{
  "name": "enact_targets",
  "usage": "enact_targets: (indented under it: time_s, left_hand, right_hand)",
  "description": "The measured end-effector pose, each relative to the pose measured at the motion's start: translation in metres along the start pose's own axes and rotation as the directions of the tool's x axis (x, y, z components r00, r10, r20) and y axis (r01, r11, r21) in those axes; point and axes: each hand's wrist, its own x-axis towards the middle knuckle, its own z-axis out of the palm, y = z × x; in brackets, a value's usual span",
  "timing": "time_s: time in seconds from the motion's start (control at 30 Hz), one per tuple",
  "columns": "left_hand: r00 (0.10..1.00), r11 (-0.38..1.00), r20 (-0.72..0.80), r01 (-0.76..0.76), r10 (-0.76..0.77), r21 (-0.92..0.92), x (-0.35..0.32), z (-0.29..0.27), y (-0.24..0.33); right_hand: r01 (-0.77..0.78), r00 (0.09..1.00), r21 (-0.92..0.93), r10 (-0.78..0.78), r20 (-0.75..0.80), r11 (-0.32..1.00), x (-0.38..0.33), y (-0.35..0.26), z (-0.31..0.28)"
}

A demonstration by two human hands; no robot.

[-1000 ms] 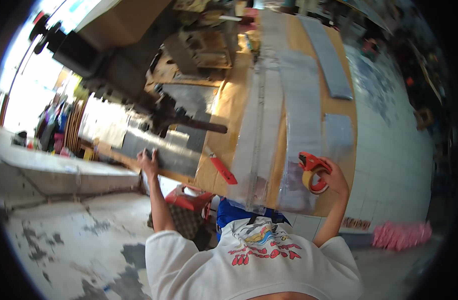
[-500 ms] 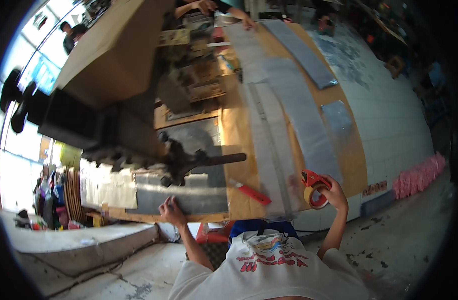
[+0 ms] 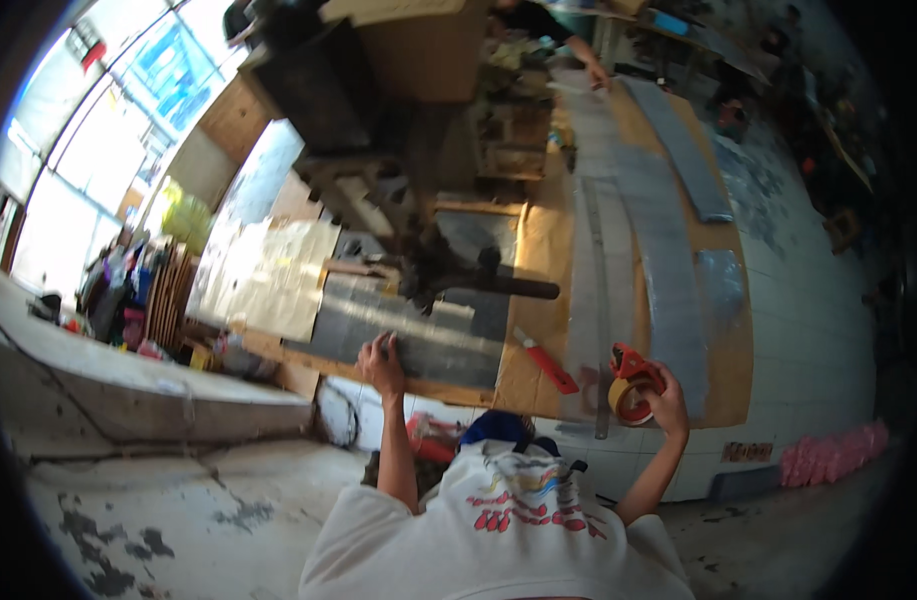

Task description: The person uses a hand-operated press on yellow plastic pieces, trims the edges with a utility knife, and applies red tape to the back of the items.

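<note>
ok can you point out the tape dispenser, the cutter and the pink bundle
Tape dispenser (image 3: 637, 366): head view, on its red frame
Cutter (image 3: 550, 366): head view, middle of its red handle
Pink bundle (image 3: 833, 456): head view, about the middle of its side

Obstacle near right hand (image 3: 668, 402): red cutter (image 3: 549, 365)

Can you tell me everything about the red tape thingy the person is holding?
The tape dispenser is bright red and looks like plastic, with a dark part at its front end. It carries a fat roll of tan tape with some red showing inside the ring. The right hand grips its right side, and the dark end points away to the left. It appears over the near end of the brown-topped table; I can't tell if they touch.
</note>
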Motion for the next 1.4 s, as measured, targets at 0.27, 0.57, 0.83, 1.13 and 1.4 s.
enact_targets:
  time_s: [0.27, 0.57, 0.83, 1.13, 1.4]
  left_hand:
    - [1.0, 1.0, -0.001, -0.024, 0.024, -0.002, -0.004, 0.006, -0.007]
    - [1.0, 0.998, 0.001, 0.003, -0.003, 0.059, -0.006, 0.007, 0.001]
    - [0.999, 0.994, -0.029, -0.032, 0.03, -0.104, -0.002, -0.001, 0.001]
    - [0.997, 0.997, 0.045, -0.061, 0.063, -0.036, 0.002, -0.012, 0.005]
    - [0.981, 0.985, 0.087, -0.17, 0.172, -0.032, 0.003, -0.016, 0.002]
  right_hand:
    - [-0.026, 0.999, -0.045, 0.024, -0.042, 0.999, -0.029, 0.021, 0.022]
    - [-0.021, 1.0, -0.2, 0.02, -0.009, 0.98, -0.036, 0.002, 0.013]
    - [-0.003, 0.99, -0.107, 0.018, 0.142, 0.994, -0.005, 0.0, 0.03]
    - [-0.111, 0.891, -0.205, 0.189, 0.412, 0.972, 0.037, -0.024, 0.095]
    - [-0.027, 0.812, -0.051, 0.052, 0.581, 0.998, 0.061, -0.009, 0.169]
